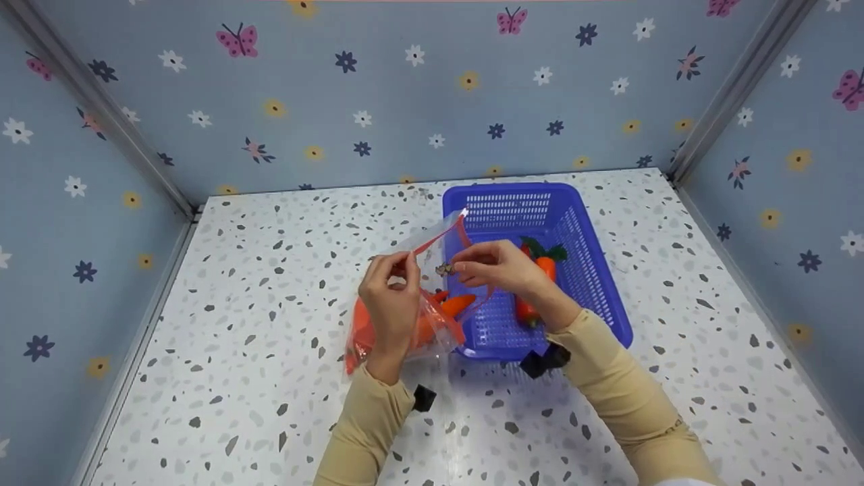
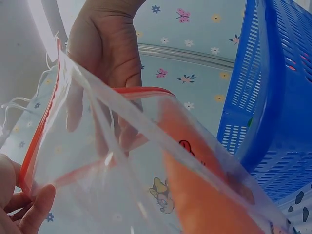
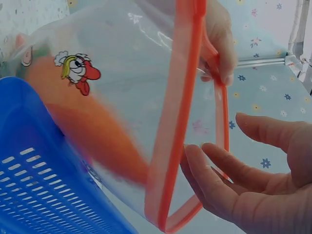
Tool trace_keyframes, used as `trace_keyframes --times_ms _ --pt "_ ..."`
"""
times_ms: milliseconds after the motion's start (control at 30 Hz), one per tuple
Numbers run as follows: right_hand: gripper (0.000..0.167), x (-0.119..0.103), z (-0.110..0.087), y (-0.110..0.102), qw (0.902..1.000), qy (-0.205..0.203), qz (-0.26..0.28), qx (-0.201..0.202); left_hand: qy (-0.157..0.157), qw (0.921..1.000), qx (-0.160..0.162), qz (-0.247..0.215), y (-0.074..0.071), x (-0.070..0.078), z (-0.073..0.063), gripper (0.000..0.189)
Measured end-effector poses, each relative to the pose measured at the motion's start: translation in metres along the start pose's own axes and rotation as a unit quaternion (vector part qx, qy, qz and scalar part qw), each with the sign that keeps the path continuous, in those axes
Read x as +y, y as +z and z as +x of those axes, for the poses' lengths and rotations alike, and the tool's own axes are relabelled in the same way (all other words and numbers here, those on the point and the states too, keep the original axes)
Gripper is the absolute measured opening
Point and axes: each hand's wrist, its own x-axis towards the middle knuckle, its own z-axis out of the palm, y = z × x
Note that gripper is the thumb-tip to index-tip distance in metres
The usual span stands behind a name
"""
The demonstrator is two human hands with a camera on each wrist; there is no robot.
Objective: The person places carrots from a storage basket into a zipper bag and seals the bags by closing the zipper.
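My left hand pinches the red zip edge of a clear zip bag, its mouth held up and spread. Inside the bag are orange carrot-shaped vegetables, and cartoon figures are printed on its side. My right hand is at the bag's mouth, palm up, thumb apart from loosely bent fingers, nothing between them. From the left wrist view, the right hand reaches down, with its fingers seen through the clear plastic. A small brownish patch shows by the right fingertips in the head view.
A blue plastic basket stands right beside the bag on the speckled white table. In it lie a carrot with a green top and a red vegetable. Flower-patterned panels enclose the table at the back and sides.
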Motion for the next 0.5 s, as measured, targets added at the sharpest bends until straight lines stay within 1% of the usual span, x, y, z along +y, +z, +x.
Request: trace_keyframes --times_ms 167,300,400,500 --pt "0.034 -0.001 -0.003 -0.010 0.9993 -0.022 0.010 0.029 0.002 1.0000 0.004 -0.007 0.000 0.001 -0.001 0.005" --pt "0.033 0.001 -0.003 -0.021 0.9972 -0.040 0.029 0.055 0.002 1.0000 0.005 -0.005 0.000 0.002 -0.001 0.005" --pt "0.033 0.004 0.000 -0.030 0.9951 -0.041 0.041 0.080 0.001 1.0000 0.002 -0.002 0.001 0.001 -0.001 0.005" --pt "0.034 0.009 0.004 -0.039 0.9927 -0.029 0.048 0.107 0.001 1.0000 -0.001 -0.002 0.001 0.001 -0.001 0.005"
